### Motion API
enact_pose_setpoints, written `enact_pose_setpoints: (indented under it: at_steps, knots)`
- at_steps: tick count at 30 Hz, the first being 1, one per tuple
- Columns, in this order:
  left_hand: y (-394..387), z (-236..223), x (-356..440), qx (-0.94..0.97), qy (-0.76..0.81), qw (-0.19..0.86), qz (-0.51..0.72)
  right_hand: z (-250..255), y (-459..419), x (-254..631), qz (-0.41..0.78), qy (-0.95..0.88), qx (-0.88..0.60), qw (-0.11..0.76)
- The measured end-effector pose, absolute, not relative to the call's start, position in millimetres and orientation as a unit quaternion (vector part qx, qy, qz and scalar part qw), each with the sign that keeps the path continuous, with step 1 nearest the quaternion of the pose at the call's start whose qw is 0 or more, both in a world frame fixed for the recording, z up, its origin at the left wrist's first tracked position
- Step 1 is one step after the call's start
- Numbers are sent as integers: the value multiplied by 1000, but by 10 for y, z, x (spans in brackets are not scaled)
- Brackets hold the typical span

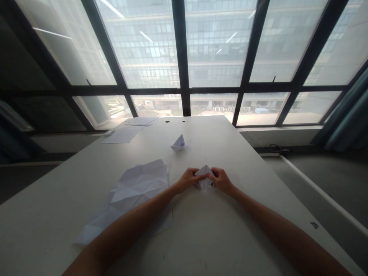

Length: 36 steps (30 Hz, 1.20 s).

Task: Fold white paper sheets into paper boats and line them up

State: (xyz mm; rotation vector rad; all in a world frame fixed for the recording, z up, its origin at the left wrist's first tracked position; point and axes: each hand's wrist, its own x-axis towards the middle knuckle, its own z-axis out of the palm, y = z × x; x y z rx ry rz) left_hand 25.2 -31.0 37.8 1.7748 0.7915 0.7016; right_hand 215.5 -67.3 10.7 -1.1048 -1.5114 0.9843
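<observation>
Between my two hands is a small piece of folded white paper point(204, 184), diamond-shaped with a crease down its middle. My left hand point(188, 180) grips its left side, thumb lying across the front. On the opposite side my right hand point(222, 180) holds it the same way, and the two thumb tips nearly meet at the centre. The fingers behind the paper are mostly hidden. A folded paper boat point(178, 143) stands on the table beyond my hands, slightly to the left.
Creased, unfolded paper sheets point(138, 184) lie left of my hands, partly under my left forearm. Flat sheets point(123, 134) rest at the table's far left. The white table point(218, 237) reaches toward large windows point(215, 50). A small dark mark point(314, 225) sits near its right edge.
</observation>
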Motion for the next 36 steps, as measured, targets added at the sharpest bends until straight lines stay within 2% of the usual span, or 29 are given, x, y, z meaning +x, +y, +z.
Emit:
enact_pose_setpoints:
  at_steps: [23, 36]
  knots:
    - [-254, 314, 254, 755, 317, 501, 281, 79, -670, 2172, 437, -614, -443, 486]
    - [-244, 271, 275, 683, 356, 533, 351, 107, -672, 2190, 371, -607, -463, 528]
